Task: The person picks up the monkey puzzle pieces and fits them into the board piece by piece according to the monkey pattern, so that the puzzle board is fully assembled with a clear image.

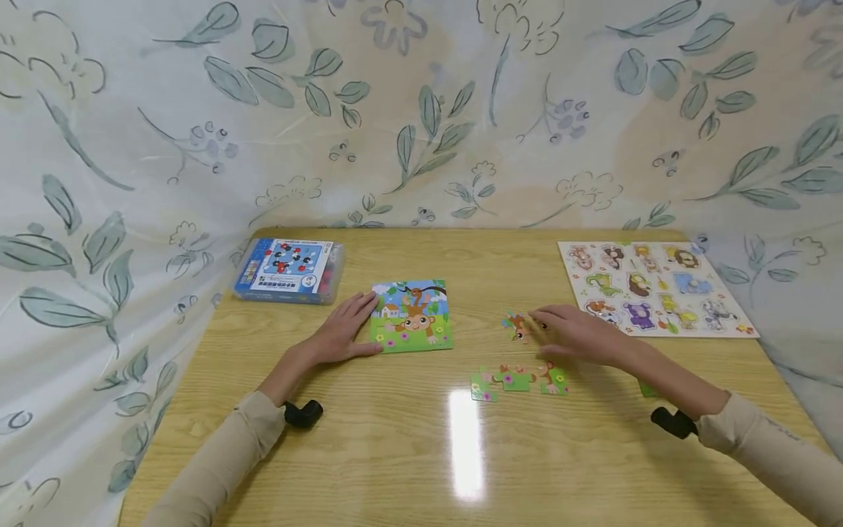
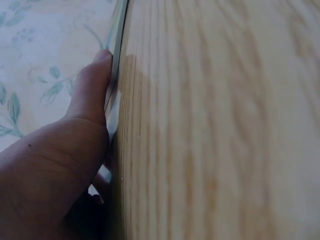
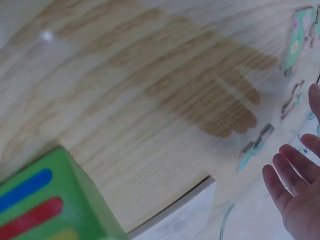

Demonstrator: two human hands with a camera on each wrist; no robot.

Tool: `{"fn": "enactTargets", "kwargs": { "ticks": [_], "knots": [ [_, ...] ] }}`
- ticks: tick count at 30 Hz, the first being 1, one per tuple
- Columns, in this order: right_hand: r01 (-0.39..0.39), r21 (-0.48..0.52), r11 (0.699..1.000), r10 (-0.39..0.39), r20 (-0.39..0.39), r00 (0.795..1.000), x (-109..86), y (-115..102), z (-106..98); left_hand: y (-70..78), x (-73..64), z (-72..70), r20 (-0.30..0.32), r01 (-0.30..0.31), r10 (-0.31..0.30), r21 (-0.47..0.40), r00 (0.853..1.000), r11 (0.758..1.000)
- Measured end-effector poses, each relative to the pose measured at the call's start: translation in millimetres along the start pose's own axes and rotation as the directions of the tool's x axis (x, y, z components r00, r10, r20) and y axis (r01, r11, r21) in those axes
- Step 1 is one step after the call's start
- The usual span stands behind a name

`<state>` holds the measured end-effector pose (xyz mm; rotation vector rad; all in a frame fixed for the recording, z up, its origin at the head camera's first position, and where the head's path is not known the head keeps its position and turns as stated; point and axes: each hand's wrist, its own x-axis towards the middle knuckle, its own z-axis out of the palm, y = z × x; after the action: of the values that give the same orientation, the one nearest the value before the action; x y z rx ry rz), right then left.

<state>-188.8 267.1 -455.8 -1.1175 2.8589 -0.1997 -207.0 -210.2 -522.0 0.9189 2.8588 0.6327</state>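
Observation:
My left hand (image 1: 342, 329) lies flat at the left edge of a square monkey picture board (image 1: 415, 333), fingertips touching it and thumb near its lower corner. In the left wrist view the thumb (image 2: 90, 90) stretches straight along a thin edge. My right hand (image 1: 579, 335) hovers low over loose monkey jigsaw pieces (image 1: 516, 326), partly hiding them. The right wrist view shows that hand (image 3: 302, 185) with fingers loosely extended and nothing visible in them. Nearer me, jigsaw pieces (image 1: 516, 382) with green grass and flowers lie in a row.
A clear plastic case with a molecule-model label (image 1: 290, 267) lies at the back left. A white animal peg board (image 1: 658, 289) lies at the back right. A green block with coloured stripes (image 3: 82, 200) sits under the right forearm. Floral cloth (image 1: 421, 110) hangs behind the table.

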Motion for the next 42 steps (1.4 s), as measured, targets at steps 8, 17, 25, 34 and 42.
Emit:
{"fn": "enactTargets", "kwargs": {
  "ticks": [8, 17, 25, 34, 42],
  "knots": [
    [0.060, -0.046, 0.997, -0.062, -0.032, 0.998, -2.6, -1, -2, 1.7, 1.0, -2.0, -0.003, -0.007, 0.007, -0.020, 1.000, 1.000],
    [0.265, -0.135, 0.955, -0.285, -0.157, 0.946, 9.4, -2, 4, 0.7, -0.7, -0.9, -0.003, 0.000, 0.000, -0.003, 1.000, 1.000],
    [0.361, -0.216, 0.907, -0.408, -0.246, 0.879, 30.0, -2, 9, 1.9, -1.4, -2.2, -0.007, -0.010, 0.010, -0.009, 1.000, 1.000],
    [0.347, -0.220, 0.912, -0.385, -0.166, 0.908, 37.3, -4, 5, 1.1, 0.1, -2.2, -0.023, -0.030, 0.030, -0.001, 0.999, 1.000],
    [0.296, -0.172, 0.940, -0.304, -0.022, 0.952, 42.7, -6, 0, 3.3, -0.6, -4.9, -0.036, -0.044, 0.044, -0.003, 0.998, 0.999]
  ]
}}
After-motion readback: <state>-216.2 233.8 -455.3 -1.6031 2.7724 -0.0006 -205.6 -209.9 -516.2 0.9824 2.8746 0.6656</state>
